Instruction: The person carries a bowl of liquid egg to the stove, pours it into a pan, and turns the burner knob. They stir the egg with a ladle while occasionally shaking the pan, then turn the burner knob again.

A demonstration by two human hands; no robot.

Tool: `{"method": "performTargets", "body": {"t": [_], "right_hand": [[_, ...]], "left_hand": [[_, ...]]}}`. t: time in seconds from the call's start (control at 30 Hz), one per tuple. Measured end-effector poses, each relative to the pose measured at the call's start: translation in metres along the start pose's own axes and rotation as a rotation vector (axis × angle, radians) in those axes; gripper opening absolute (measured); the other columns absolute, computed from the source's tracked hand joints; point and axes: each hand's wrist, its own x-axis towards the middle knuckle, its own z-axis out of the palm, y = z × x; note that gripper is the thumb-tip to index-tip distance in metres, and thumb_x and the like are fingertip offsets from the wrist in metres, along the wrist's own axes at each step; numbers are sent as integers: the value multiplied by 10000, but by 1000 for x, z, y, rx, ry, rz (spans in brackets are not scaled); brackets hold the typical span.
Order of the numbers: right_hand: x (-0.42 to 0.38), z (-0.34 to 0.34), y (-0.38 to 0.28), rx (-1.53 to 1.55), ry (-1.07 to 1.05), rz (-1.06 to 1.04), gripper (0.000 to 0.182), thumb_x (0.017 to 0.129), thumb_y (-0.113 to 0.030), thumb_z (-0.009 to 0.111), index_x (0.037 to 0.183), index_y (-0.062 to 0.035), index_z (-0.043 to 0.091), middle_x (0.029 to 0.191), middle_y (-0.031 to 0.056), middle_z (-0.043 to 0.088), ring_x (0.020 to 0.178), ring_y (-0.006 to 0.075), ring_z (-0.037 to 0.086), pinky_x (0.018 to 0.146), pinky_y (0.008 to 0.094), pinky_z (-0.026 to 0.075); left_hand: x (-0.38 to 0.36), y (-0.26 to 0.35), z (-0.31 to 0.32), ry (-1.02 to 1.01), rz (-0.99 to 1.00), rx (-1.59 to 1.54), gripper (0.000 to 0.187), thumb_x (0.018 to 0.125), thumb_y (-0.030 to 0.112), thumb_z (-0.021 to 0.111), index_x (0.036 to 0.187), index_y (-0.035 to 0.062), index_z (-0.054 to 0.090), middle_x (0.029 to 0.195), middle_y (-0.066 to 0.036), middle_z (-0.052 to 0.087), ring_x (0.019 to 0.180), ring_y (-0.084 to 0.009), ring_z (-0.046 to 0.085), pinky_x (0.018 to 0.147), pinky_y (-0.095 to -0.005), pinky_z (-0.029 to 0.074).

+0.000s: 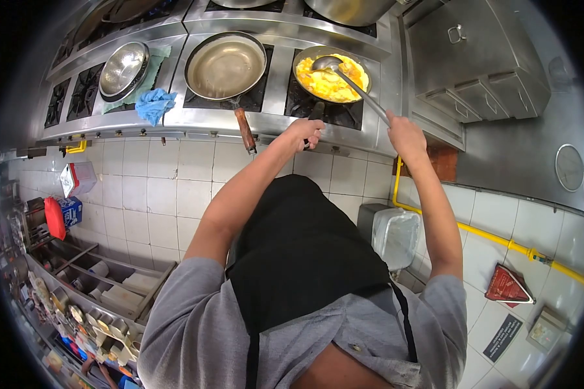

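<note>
At the right burner of the stove stands a pan [300, 81] with yellow and orange egg-like food [324, 83] spread over its base. My left hand [306, 133] is closed around the dark handle of this pan, near the stove's front edge. A long metal ladle [363, 94] is gripped in my right hand [405, 133]; its bowl rests on the food at the pan's upper middle. To the left, an empty wide pan [227, 66] with a wooden handle [244, 129] sits on another burner, touched by neither hand.
Metal bowls [124, 70] and a blue cloth [154, 105] lie on the stove's left part. Large pots [347, 10] stand behind. A yellow pipe [499, 242] runs along the right wall. A steel cabinet [467, 52] is at upper right, a utensil rack [110, 285] at lower left.
</note>
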Motion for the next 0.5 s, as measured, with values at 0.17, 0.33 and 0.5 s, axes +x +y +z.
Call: {"method": "performTargets", "body": {"t": [0.17, 0.33, 0.5], "right_hand": [[1, -2, 1, 7, 16, -17, 262, 880, -78, 504, 1139, -68, 542, 926, 178, 681, 871, 384, 669, 747, 479, 537], [2, -9, -1, 28, 11, -3, 256, 871, -71, 512, 1123, -62, 555, 912, 190, 685, 881, 388, 663, 758, 478, 532], [-1, -13, -2, 47, 28, 0, 257, 865, -54, 503, 1114, -53, 569, 888, 199, 688, 877, 389, 662, 762, 478, 527]], "left_hand": [[-3, 9, -1, -7, -23, 24, 151, 898, 141, 595, 844, 74, 470, 603, 5, 427, 424, -89, 341, 414, -293, 326], [-11, 15, 5, 69, 9, 94, 152, 897, 133, 593, 842, 64, 469, 609, -3, 440, 435, -96, 356, 416, -298, 326], [-13, 19, 6, 43, 14, 86, 100, 914, 112, 553, 944, 17, 563, 616, -12, 443, 438, -111, 364, 419, -308, 346]]}}
